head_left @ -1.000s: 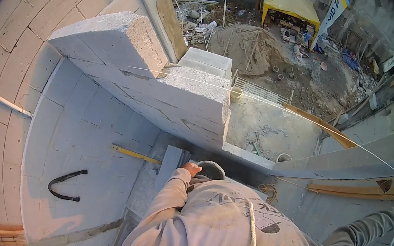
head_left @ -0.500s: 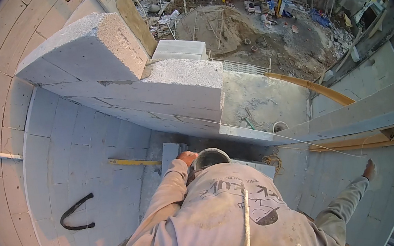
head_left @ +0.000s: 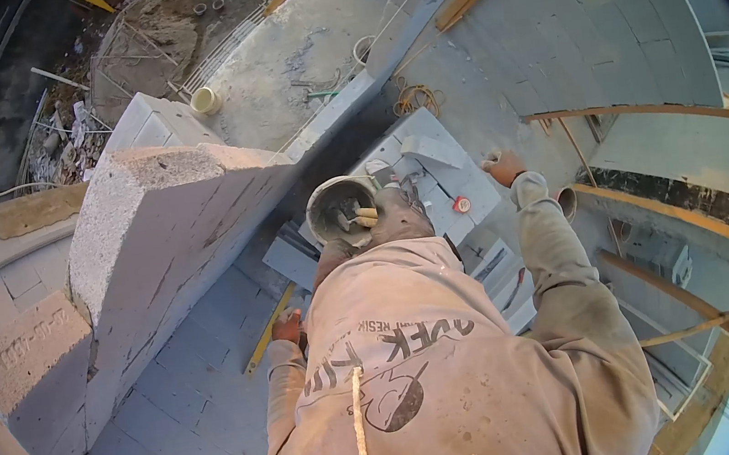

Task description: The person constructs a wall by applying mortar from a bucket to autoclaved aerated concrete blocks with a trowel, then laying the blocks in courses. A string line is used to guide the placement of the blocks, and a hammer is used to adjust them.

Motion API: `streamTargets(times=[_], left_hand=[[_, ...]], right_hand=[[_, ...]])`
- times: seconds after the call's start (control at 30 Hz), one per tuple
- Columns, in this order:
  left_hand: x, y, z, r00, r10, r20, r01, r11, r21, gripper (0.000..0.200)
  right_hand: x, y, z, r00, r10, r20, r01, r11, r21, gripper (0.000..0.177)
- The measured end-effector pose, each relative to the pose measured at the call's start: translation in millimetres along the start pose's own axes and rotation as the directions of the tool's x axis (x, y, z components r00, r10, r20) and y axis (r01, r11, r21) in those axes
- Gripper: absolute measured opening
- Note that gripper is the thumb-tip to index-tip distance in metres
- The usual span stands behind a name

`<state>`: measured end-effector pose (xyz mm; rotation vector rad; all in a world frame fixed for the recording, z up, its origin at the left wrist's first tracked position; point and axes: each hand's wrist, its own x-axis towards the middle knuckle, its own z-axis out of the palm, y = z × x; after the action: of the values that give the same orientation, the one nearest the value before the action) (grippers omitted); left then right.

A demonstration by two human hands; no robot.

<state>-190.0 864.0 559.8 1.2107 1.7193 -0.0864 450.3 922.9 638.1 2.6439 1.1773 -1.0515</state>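
My left hand (head_left: 287,327) hangs low beside my body, fingers curled and nothing showing in them. It overlaps the edge of a yellow spirit level (head_left: 262,344) that lies aslant below. My right hand (head_left: 504,168) is held out to the side at the end of a bent arm, fingers loosely apart and holding nothing. Below it and to its left are pale blocks (head_left: 430,152) and a red and white tape measure (head_left: 461,205). In front of my body stands a bucket (head_left: 318,208) with tool handles (head_left: 367,216) sticking up inside.
A block wall (head_left: 173,243) with a rough top runs close on my left. A coil of yellow cord (head_left: 418,99) lies ahead. Beyond the wall are a pale bucket (head_left: 205,101) and a concrete slab (head_left: 271,74). Timber beams (head_left: 686,222) cross at the right.
The view has swung to the right and down, bringing the block pile and bucket into plain sight. My left hand has moved from near the bucket to beside the level; my right hand sits higher in view.
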Motion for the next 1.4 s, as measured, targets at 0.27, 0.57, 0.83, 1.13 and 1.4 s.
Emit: streamTargets(times=[0.27,0.57,0.83,1.13,1.4], left_hand=[[86.3,11.1,-74.2,0.966,-0.129,0.224,0.128,0.992,0.019,0.036],[149.9,172.3,-4.8,0.995,0.088,0.044,-0.081,0.986,-0.145,0.042],[260.1,56.0,131.4,0.989,-0.151,0.007,0.141,0.94,0.31,0.058],[374.9,-62.3,181.5,0.916,-0.399,0.044,0.401,0.91,-0.107,0.082],[401.1,-21.8,193.3,0.899,-0.32,0.298,0.4,0.878,-0.263,0.088]], right_hand=[[-155.3,104.1,169.5,0.917,0.253,0.309,-0.288,0.955,0.073,0.034],[-46.9,21.1,279.4,0.964,0.095,0.247,-0.095,0.995,-0.008,0.028],[86.1,-84.0,472.3,0.879,-0.352,0.323,0.4,0.912,-0.095,0.022],[112.4,-94.7,572.8,0.763,-0.494,0.417,0.643,0.518,-0.564,0.032],[110.6,-110.8,524.1,0.897,-0.352,0.267,0.412,0.885,-0.219,0.024]])
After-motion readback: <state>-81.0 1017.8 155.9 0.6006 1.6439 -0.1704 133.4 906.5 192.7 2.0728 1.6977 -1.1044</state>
